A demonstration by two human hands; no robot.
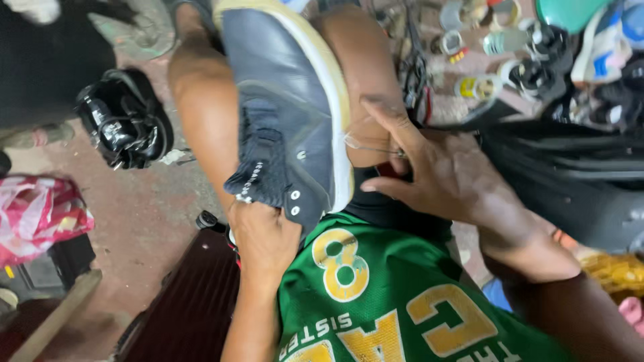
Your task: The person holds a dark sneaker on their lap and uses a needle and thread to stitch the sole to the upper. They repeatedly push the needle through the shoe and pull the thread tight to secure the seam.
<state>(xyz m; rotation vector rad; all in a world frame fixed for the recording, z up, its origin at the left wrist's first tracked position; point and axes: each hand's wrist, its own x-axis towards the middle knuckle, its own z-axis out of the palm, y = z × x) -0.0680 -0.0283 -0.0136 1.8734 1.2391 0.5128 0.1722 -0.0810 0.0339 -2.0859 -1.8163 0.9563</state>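
Gripping shoe (288, 114) collar, left hand (263, 238) below

Bare floor (144, 221) left; spools (496, 64) right.

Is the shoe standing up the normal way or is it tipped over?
Tipped on its side: the shoe rests across the knees, white sole edge facing right, left hand gripping its collar.

The person wears a sleeveless green jersey (396, 302) printed with large yellow, white-edged lettering and a numeral, over dark shorts (376, 201). Both arms are bare to the shoulder, the knees uncovered. The left hand (265, 238) and right hand (446, 174) are ungloved.
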